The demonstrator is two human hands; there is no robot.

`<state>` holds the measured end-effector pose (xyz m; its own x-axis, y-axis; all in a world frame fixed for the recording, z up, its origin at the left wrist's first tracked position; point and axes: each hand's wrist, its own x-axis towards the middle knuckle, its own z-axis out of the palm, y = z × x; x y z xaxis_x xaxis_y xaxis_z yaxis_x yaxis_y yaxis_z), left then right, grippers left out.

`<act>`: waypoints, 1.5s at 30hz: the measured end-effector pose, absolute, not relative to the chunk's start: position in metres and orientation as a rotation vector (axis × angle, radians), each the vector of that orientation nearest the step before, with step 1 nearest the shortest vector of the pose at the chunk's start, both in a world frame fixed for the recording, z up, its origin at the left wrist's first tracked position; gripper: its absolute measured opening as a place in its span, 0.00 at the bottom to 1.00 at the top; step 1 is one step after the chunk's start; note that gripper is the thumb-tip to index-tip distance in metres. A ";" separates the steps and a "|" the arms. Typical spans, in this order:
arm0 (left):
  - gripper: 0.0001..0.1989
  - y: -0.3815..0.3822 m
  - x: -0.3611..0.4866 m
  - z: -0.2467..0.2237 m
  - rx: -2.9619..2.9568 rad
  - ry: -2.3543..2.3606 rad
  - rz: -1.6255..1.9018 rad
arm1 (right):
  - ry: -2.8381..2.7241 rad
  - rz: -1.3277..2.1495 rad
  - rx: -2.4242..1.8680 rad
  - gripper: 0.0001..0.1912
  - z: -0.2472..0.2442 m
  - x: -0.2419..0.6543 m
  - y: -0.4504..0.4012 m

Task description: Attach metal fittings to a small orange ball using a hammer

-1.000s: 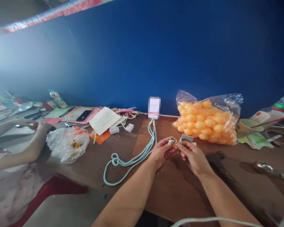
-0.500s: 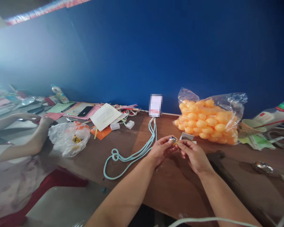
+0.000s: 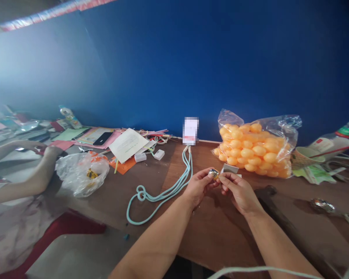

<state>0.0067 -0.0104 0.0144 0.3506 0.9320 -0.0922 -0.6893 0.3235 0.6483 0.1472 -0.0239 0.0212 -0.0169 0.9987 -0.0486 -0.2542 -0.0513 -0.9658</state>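
Between my two hands, above the brown table [image 3: 221,228], is a small shiny silver and gold piece [image 3: 213,173]. My left hand [image 3: 199,186] grips it from the left with thumb and fingers. Fingertips of my right hand [image 3: 235,190] are pinched at its right edge, where the part between them is too small to make out. A small grey-white card [image 3: 230,169] lies just behind my right hand. Behind that stands a clear bag of orange balls [image 3: 251,149].
A badge [image 3: 191,131] with a light blue cord [image 3: 163,195] lies left of my hands. Farther left are papers [image 3: 128,145], a plastic bag [image 3: 83,174] and another person's arm [image 3: 37,174]. A shiny metallic object [image 3: 322,205] and a paper cup [image 3: 308,157] sit at right.
The view has shifted slightly, so the things on the left sit a little farther left and lower. Both hands keep the shiny piece in nearly the same place.
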 end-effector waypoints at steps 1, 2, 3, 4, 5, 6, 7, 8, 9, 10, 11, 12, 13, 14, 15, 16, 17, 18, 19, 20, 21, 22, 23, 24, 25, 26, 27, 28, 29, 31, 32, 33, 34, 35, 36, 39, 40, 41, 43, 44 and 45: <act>0.19 -0.011 0.007 0.015 0.568 0.516 1.120 | -1.013 1.359 -1.059 0.11 0.020 0.148 -0.024; 0.19 -0.011 0.006 0.015 0.567 0.533 1.120 | -1.028 1.352 -1.071 0.11 0.018 0.149 -0.023; 0.19 -0.011 0.006 0.015 0.569 0.547 1.117 | -1.043 1.346 -1.083 0.11 0.017 0.150 -0.022; 0.19 -0.011 0.006 0.015 0.572 0.557 1.116 | -1.058 1.343 -1.093 0.12 0.015 0.151 -0.022; 0.19 -0.011 0.006 0.015 0.577 0.563 1.114 | -1.072 1.342 -1.101 0.12 0.013 0.152 -0.021; 0.19 -0.011 0.006 0.015 0.583 0.564 1.111 | -1.082 1.341 -1.106 0.12 0.012 0.153 -0.021; 0.19 -0.011 0.006 0.015 0.588 0.564 1.107 | -1.088 1.340 -1.108 0.12 0.011 0.154 -0.020; 0.19 -0.010 0.005 0.015 0.591 0.567 1.104 | -1.091 1.340 -1.110 0.12 0.011 0.154 -0.020; 0.19 -0.011 0.005 0.015 0.592 0.572 1.102 | -1.093 1.340 -1.112 0.12 0.011 0.154 -0.020; 0.19 -0.011 0.005 0.015 0.591 0.577 1.101 | -1.093 1.341 -1.113 0.12 0.012 0.154 -0.021; 0.19 -0.011 0.005 0.015 0.590 0.580 1.103 | -1.091 1.344 -1.111 0.13 0.013 0.154 -0.021; 0.19 -0.011 0.005 0.016 0.591 0.580 1.104 | -1.088 1.348 -1.108 0.13 0.014 0.153 -0.021; 0.20 -0.011 0.005 0.016 0.590 0.577 1.106 | -1.085 1.352 -1.104 0.13 0.016 0.153 -0.022; 0.20 -0.012 0.005 0.016 0.589 0.574 1.106 | -1.083 1.355 -1.100 0.13 0.017 0.152 -0.022; 0.20 -0.012 0.005 0.016 0.587 0.571 1.105 | -1.081 1.360 -1.098 0.14 0.018 0.152 -0.022; 0.19 -0.012 0.005 0.016 0.585 0.572 1.105 | -1.080 1.363 -1.099 0.14 0.019 0.152 -0.023; 0.19 -0.012 0.005 0.016 0.584 0.575 1.104 | -1.080 1.364 -1.103 0.15 0.020 0.152 -0.023; 0.19 -0.012 0.005 0.016 0.585 0.577 1.103 | -1.080 1.363 -1.106 0.15 0.020 0.152 -0.022; 0.19 -0.011 0.005 0.016 0.587 0.577 1.101 | -1.077 1.363 -1.108 0.15 0.021 0.151 -0.022; 0.19 -0.011 0.005 0.016 0.589 0.574 1.100 | -1.072 1.362 -1.108 0.15 0.021 0.151 -0.022; 0.19 -0.011 0.006 0.015 0.590 0.572 1.100 | -1.066 1.360 -1.103 0.15 0.021 0.151 -0.022; 0.19 -0.010 0.006 0.014 0.589 0.574 1.102 | -1.060 1.356 -1.095 0.15 0.020 0.150 -0.022; 0.19 -0.010 0.007 0.014 0.586 0.576 1.110 | -1.053 1.351 -1.088 0.15 0.020 0.150 -0.022; 0.19 -0.010 0.007 0.013 0.582 0.580 1.119 | -1.044 1.345 -1.083 0.14 0.020 0.149 -0.022; 0.18 -0.010 0.008 0.012 0.578 0.586 1.132 | -1.035 1.342 -1.083 0.14 0.020 0.148 -0.023; 0.18 -0.010 0.008 0.012 0.572 0.579 1.147 | -1.027 1.343 -1.085 0.14 0.019 0.147 -0.022; 0.18 -0.010 0.008 0.012 0.566 0.573 1.150 | -1.019 1.347 -1.090 0.13 0.019 0.147 -0.022; 0.19 -0.010 0.008 0.011 0.565 0.580 1.149 | -1.013 1.353 -1.095 0.13 0.018 0.146 -0.022; 0.19 -0.009 0.007 0.011 0.566 0.590 1.133 | -1.012 1.358 -1.099 0.13 0.018 0.146 -0.022; 0.19 -0.009 0.007 0.012 0.564 0.603 1.129 | -1.018 1.363 -1.105 0.13 0.016 0.147 -0.021; 0.18 -0.009 0.006 0.012 0.558 0.607 1.133 | -1.023 1.361 -1.108 0.13 0.016 0.148 -0.021; 0.19 -0.009 0.006 0.012 0.560 0.605 1.135 | -1.027 1.358 -1.110 0.13 0.015 0.148 -0.021; 0.19 -0.009 0.006 0.012 0.568 0.604 1.135 | -1.029 1.359 -1.110 0.13 0.014 0.149 -0.021; 0.19 -0.009 0.006 0.012 0.573 0.603 1.136 | -1.027 1.364 -1.108 0.13 0.014 0.149 -0.021; 0.20 -0.009 0.007 0.012 0.576 0.604 1.136 | -1.020 1.374 -1.105 0.13 0.014 0.150 -0.020; 0.20 -0.009 0.007 0.013 0.577 0.617 1.132 | -0.988 1.412 -1.091 0.12 0.013 0.150 -0.020; 0.20 -0.010 0.007 0.013 0.581 0.620 1.130 | -0.979 1.418 -1.088 0.12 0.013 0.150 -0.021; 0.20 -0.010 0.007 0.013 0.589 0.620 1.129 | -0.972 1.419 -1.087 0.12 0.014 0.150 -0.021; 0.20 -0.011 0.006 0.014 0.604 0.614 1.127 | -0.964 1.416 -1.089 0.12 0.015 0.149 -0.021; 0.20 -0.011 0.006 0.014 0.606 0.611 1.126 | -0.964 1.416 -1.090 0.13 0.016 0.149 -0.022; 0.20 -0.011 0.006 0.014 0.603 0.608 1.124 | -0.968 1.419 -1.089 0.13 0.017 0.150 -0.022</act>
